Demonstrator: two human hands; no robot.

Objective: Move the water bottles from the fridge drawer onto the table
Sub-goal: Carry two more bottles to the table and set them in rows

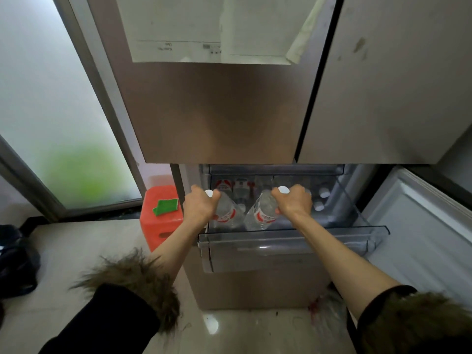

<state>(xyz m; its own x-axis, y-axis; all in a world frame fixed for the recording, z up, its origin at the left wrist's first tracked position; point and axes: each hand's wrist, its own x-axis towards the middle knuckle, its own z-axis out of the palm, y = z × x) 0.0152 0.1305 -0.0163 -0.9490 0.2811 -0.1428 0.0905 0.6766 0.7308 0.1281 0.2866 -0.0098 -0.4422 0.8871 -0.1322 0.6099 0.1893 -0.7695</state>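
The clear fridge drawer (293,241) is pulled out below the closed upper doors. My left hand (200,206) grips the neck of a clear water bottle (228,213) with a white cap and red label, at the drawer's left. My right hand (293,201) grips the neck of a second such bottle (261,212) in the drawer's middle. Both bottles tilt inward, their bases low in the drawer. More bottles (241,190) stand behind, and white caps (324,192) show at the right.
An orange plastic stool (158,226) with a green cloth (166,206) stands left of the fridge. The open lower fridge door (421,233) is at the right. A frosted glass door (51,123) fills the left. A dark bag (15,261) lies on the floor.
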